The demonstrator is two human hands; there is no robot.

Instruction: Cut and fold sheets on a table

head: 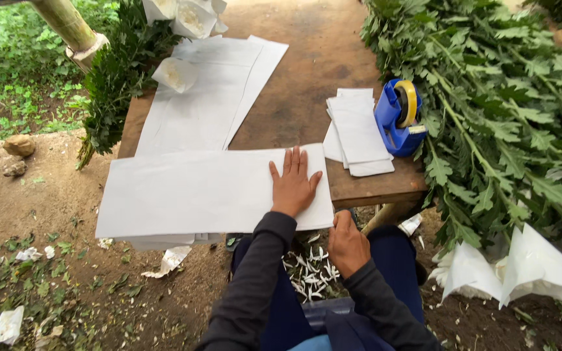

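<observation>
My left hand (294,187) lies flat, fingers spread, on the right end of a large white paper sheet (190,192) that overhangs the near edge of the brown wooden table (307,71). My right hand (347,246) is curled just below the table edge over my lap. Its thumb is up near the sheet's lower right corner, and nothing shows in it. Both arms wear dark long sleeves.
More white sheets (213,91) lie further back, and a small stack of paper strips (359,130) sits beside a blue tape dispenser (399,117). Leafy green stems (508,97) with paper-wrapped flower heads (535,263) pile up at right. Another bunch (115,78) hangs at left. Scraps litter the dirt ground.
</observation>
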